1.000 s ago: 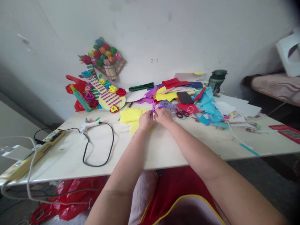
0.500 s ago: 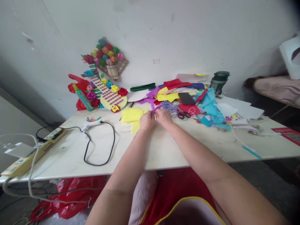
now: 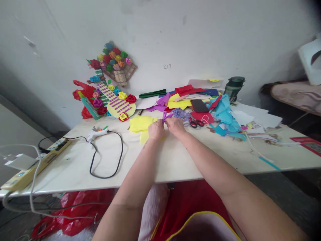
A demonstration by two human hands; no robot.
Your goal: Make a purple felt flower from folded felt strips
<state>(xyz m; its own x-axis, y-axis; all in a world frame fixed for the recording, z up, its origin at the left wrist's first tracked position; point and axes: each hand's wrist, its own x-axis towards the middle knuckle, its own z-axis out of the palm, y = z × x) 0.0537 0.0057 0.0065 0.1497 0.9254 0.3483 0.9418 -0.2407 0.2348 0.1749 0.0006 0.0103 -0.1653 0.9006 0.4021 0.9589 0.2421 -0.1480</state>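
Note:
Side by side over the middle of the table, my left hand and my right hand pinch one piece of purple crepe paper between their fingertips. The purple paper bunches up above the fingers, and its lower part is hidden by the hands. Folded yellow crepe paper lies beside and partly behind my left hand. Just past my right hand are a tangle of pale purple string and black-handled scissors.
A glue gun with a looped black cord and a power strip occupy the left. Behind stand a flower-trimmed paper guitar and a green glue bottle. Coloured papers, a phone, blue crepe paper and a dark flask fill the back right.
The purple paper's upper ends have drawn closer together into a more gathered shape. Both hands have stayed nearly in place, still pinching it.

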